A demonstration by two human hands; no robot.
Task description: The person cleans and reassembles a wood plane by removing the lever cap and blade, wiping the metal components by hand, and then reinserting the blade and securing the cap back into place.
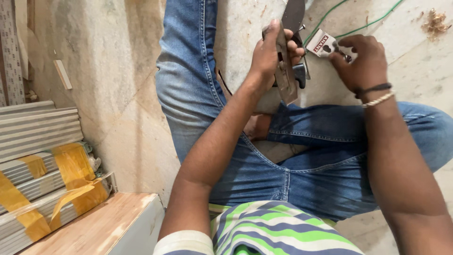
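Closest to me, at the bottom edge, I see the striped shirt (278,231) in green, purple and white, and just past it my blue jeans (292,165), one leg stretched out along the marble floor (118,71) and the other folded across.

Low on the left sits a wooden board (99,226) with a pale edge, and beside it a stack of grey ribbed strips (37,156) bound with bands of yellow tape (71,165). A small pale offcut (62,74) lies on the floor farther up that side.

My left arm runs up from the sleeve to my left hand (269,56), which is clenched around a flat metal tool (286,75), worn and grey. The thumb lies along the tool's edge and the fingers wrap over its far side. The tool is held upright above the folded leg, tilted slightly, with a dark metal fitting (300,73) showing on its right side. A dark rounded shape (293,14) rises beyond the top of it; I cannot tell what that is.

My right hand (361,61), with a dark band and a pale corded bracelet (377,99) at the wrist, is just beside the tool. Its fingertips are pinched on a small part at the edge of a white and red card packet (322,43), which sits between the two hands.

Farthest out, a green wire (373,21) trails across the floor, and a curl of wood shavings (435,21) lies near the top right corner.
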